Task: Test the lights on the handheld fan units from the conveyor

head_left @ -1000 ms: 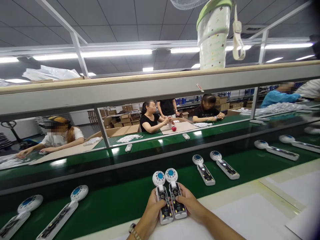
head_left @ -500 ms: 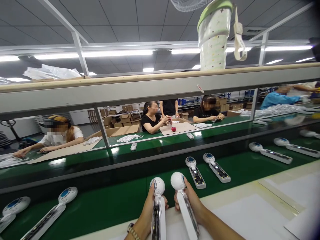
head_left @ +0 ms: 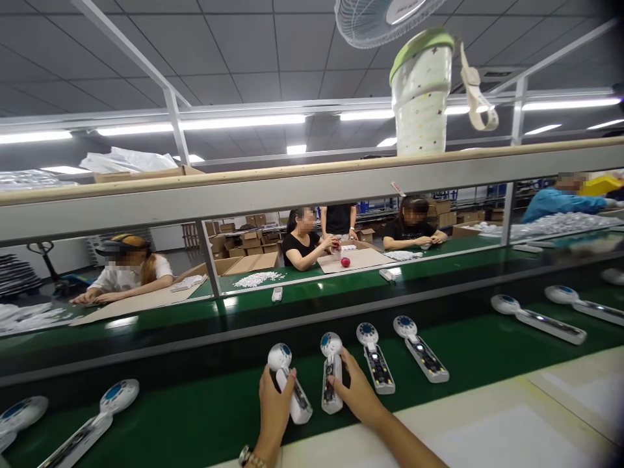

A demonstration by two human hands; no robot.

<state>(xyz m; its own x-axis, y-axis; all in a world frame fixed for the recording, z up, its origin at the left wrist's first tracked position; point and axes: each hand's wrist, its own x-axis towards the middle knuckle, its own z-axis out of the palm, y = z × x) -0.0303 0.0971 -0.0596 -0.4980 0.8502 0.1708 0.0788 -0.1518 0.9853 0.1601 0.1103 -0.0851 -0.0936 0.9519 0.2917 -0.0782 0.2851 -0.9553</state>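
My left hand (head_left: 273, 406) grips a white handheld fan unit (head_left: 287, 380) with a round blue-centred head, tilted on the green conveyor belt (head_left: 209, 406). My right hand (head_left: 358, 393) holds a second white fan unit (head_left: 331, 377), its open circuit side up, lying on the belt. Both units sit near the belt's front edge, side by side and a little apart.
Two more fan units (head_left: 375, 354) (head_left: 422, 348) lie on the belt just right of my hands, others at far right (head_left: 536, 318) and far left (head_left: 90, 422). A white tabletop (head_left: 487, 429) runs in front. Several people work across a second belt. A patterned cup (head_left: 420, 91) stands on the overhead shelf.
Both hands moved the two fan units from upright near me forward and down onto the belt. The camera tilted up slightly; the belt's other units shifted.
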